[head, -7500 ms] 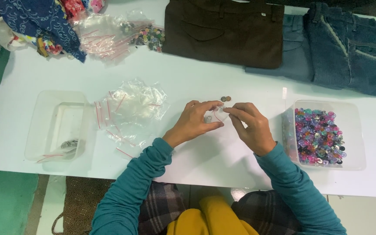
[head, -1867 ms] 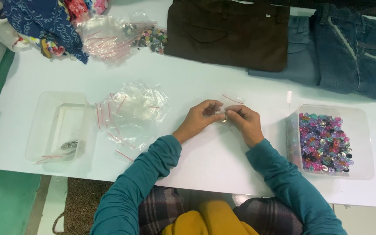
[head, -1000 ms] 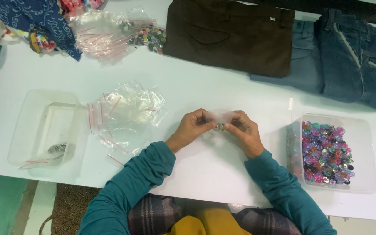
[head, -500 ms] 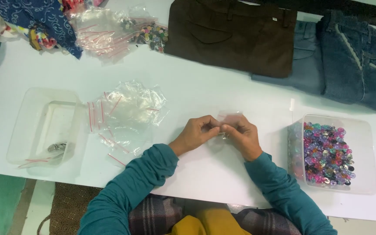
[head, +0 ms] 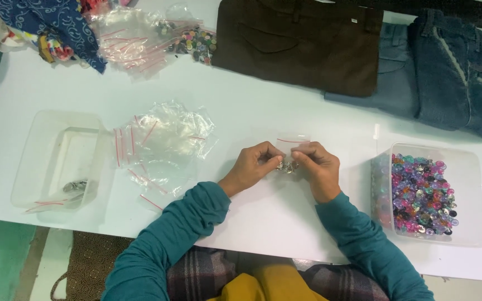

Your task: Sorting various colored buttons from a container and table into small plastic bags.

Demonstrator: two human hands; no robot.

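Small clear zip bag (head: 292, 146) sits at table centre, pinched between both hands w/ a few little metal bits (head: 287, 166) at its lower edge, right btwn the fingertips. Left hand (head: 255, 166) is closed on the bag's left side, thumb & fingers pressed together; right hand (head: 318, 167) does the same on the right side, curled tight. Both grips are nearly fully closed, only thin plastic & the metal bits between the pads. Bag's red-striped mouth points away from the body, probably so contents stay low near the fingers. Can't tell if the seal is shut.

Just left of the hands: loose pile of empty zip bags (head: 160, 142), within easy reach of the left hand. Further left, a clear tub (head: 40, 173) holding a couple of filled bags. Right of the hands, another clear tub (head: 470, 189) full of coloured beads (head: 422, 192), near the right hand. Far edge of the white table (head: 285, 217): brown trousers (head: 299, 39), blue jeans (head: 453, 67), more bagged buttons (head: 196, 42) & patterned cloth (head: 51, 25), all well apart from the work spot.
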